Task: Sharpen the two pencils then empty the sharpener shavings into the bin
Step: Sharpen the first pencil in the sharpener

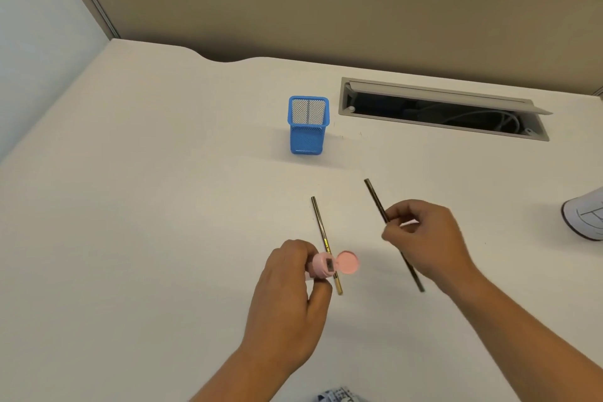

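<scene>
desk [156, 212]: wide bare room left and centre; back edge meets the partition, upper frame
cable slot [440, 114]: open, upper right
blue mesh bin [307, 137]: upright, centre, well apart from both hands
left hand [287, 297]: curled round pink sharpener [321, 266], lid flipped open rightward
right hand [427, 238]: pinching dark pencil [375, 199] mid-shaft, angled
second pencil [319, 225]: flat on desk, between hands, sharpener overlapping it
</scene>
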Available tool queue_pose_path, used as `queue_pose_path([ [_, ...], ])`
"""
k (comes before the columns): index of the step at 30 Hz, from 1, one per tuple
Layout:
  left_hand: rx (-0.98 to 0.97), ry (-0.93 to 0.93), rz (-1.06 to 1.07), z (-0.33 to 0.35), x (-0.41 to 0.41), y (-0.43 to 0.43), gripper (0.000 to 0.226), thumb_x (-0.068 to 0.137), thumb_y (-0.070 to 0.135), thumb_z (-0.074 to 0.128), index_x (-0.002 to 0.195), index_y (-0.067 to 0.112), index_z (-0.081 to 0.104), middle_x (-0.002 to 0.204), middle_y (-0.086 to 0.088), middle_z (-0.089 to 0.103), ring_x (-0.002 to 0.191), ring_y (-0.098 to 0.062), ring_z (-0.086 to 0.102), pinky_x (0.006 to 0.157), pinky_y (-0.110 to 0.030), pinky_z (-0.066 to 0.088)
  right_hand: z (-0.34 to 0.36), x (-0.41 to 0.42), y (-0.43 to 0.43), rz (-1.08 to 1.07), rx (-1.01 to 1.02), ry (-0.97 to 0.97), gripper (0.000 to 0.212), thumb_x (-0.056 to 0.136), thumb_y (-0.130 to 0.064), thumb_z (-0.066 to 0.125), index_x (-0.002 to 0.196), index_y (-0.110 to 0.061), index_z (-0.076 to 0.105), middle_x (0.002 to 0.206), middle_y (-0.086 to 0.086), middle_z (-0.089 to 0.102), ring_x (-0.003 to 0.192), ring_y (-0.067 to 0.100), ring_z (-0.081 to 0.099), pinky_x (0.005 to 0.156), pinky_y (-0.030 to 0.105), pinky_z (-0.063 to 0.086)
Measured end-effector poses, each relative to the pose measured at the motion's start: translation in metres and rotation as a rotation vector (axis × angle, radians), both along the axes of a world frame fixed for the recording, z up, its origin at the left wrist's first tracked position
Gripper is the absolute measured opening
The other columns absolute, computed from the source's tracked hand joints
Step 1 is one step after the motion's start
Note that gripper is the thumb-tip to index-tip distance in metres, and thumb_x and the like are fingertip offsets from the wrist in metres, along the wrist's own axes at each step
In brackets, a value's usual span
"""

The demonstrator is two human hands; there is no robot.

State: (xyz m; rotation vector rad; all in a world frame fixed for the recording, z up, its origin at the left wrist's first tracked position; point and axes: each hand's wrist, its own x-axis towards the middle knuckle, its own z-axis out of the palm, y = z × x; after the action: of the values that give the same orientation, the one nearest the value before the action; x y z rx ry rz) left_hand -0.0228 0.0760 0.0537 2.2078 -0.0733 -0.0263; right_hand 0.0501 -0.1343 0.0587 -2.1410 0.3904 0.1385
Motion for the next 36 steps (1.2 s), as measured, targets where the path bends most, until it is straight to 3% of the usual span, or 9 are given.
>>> queue_pose_path([
  [3, -0.046, -0.002, -0.012, 0.009, -0.004, -0.004, 0.026, 0.089, 0.018, 0.055, 0.09, 0.041, 0.043, 0.093, 0.024, 0.053, 0.098, 0.004, 0.048, 0.073, -0.003, 0.037, 0.045, -0.037, -0.008, 0.104, 0.172, 0.003, 0.023, 0.086, -0.005, 0.067, 0.081, -0.027, 0.071, 0.069, -0.003, 0.076, 0.058, 0.018, 0.075, 0.058, 0.027, 0.055],
  [6, -0.055, -0.023, -0.029, 0.018, -0.01, -0.002, 0.012, 0.086, 0.033, 0.047, 0.091, 0.043, 0.043, 0.099, 0.025, 0.053, 0.101, 0.002, 0.049, 0.074, -0.004, 0.038, 0.078, -0.078, -0.007, 0.208, 0.191, -0.02, 0.021, 0.088, -0.014, 0.07, 0.088, -0.035, 0.071, 0.062, -0.001, 0.072, 0.046, 0.008, 0.065, 0.046, 0.013, 0.047],
  [9, -0.033, -0.069, -0.038, 0.024, -0.015, -0.001, 0.012, 0.085, 0.032, 0.047, 0.091, 0.042, 0.044, 0.099, 0.025, 0.053, 0.101, -0.001, 0.05, 0.071, -0.005, 0.038, 0.089, -0.102, -0.009, 0.295, 0.092, -0.11, 0.03, 0.084, -0.007, 0.072, 0.089, -0.037, 0.073, 0.058, -0.012, 0.065, 0.041, 0.003, 0.053, 0.045, 0.007, 0.039],
  [15, 0.07, -0.146, -0.068, 0.033, -0.023, -0.002, 0.017, 0.086, 0.028, 0.055, 0.092, 0.042, 0.049, 0.098, 0.023, 0.053, 0.1, -0.002, 0.05, 0.062, -0.011, 0.039, 0.09, -0.118, -0.013, 0.389, -0.2, -0.278, 0.041, 0.077, -0.007, 0.078, 0.089, -0.046, 0.072, 0.087, -0.018, 0.072, 0.058, 0.006, 0.063, 0.051, 0.007, 0.04],
  [19, 0.102, -0.159, -0.099, 0.034, -0.028, -0.003, 0.01, 0.09, 0.029, 0.066, 0.096, 0.037, 0.065, 0.096, 0.023, 0.051, 0.095, 0.001, 0.05, 0.061, -0.008, 0.037, 0.091, -0.123, -0.019, 0.428, -0.347, -0.318, 0.039, 0.075, -0.01, 0.082, 0.088, -0.045, 0.071, 0.086, -0.025, 0.069, 0.06, 0.0, 0.064, 0.052, 0.016, 0.046],
  [23, 0.131, -0.125, -0.174, 0.033, -0.033, 0.0, 0.024, 0.087, 0.029, 0.072, 0.108, 0.04, 0.068, 0.099, 0.025, 0.054, 0.095, 0.004, 0.049, 0.06, -0.006, 0.035, 0.101, -0.123, -0.025, 0.578, -0.468, -0.334, 0.027, 0.082, -0.02, 0.077, 0.089, -0.045, 0.072, 0.082, -0.029, 0.064, 0.058, -0.007, 0.057, 0.048, 0.005, 0.037],
  [28, 0.176, -0.122, -0.241, 0.038, -0.039, 0.002, 0.039, 0.085, 0.046, 0.066, 0.123, 0.045, 0.059, 0.087, 0.034, 0.058, 0.093, 0.006, 0.049, 0.063, -0.009, 0.037, 0.105, -0.122, -0.034, 0.685, -0.615, -0.49, 0.013, 0.087, -0.022, 0.071, 0.092, -0.032, 0.077, 0.083, -0.019, 0.069, 0.064, 0.008, 0.063, 0.042, 0.027, 0.049],
  [31, 0.174, -0.135, -0.252, 0.042, -0.041, 0.001, 0.041, 0.086, 0.049, 0.066, 0.126, 0.047, 0.055, 0.084, 0.037, 0.053, 0.089, 0.011, 0.048, 0.063, -0.008, 0.038, 0.107, -0.12, -0.037, 0.711, -0.679, -0.587, 0.018, 0.091, -0.03, 0.06, 0.091, -0.025, 0.078, 0.081, -0.012, 0.071, 0.06, 0.019, 0.063, 0.039, 0.029, 0.046],
  [36, 0.119, -0.145, -0.272, 0.048, -0.04, 0.002, 0.033, 0.089, 0.04, 0.067, 0.122, 0.04, 0.062, 0.088, 0.027, 0.057, 0.086, 0.009, 0.047, 0.068, -0.005, 0.037, 0.108, -0.119, -0.039, 0.73, -0.746, -0.684, 0.019, 0.091, -0.027, 0.063, 0.09, -0.017, 0.079, 0.08, -0.006, 0.073, 0.057, 0.024, 0.063, 0.038, 0.031, 0.045],
])
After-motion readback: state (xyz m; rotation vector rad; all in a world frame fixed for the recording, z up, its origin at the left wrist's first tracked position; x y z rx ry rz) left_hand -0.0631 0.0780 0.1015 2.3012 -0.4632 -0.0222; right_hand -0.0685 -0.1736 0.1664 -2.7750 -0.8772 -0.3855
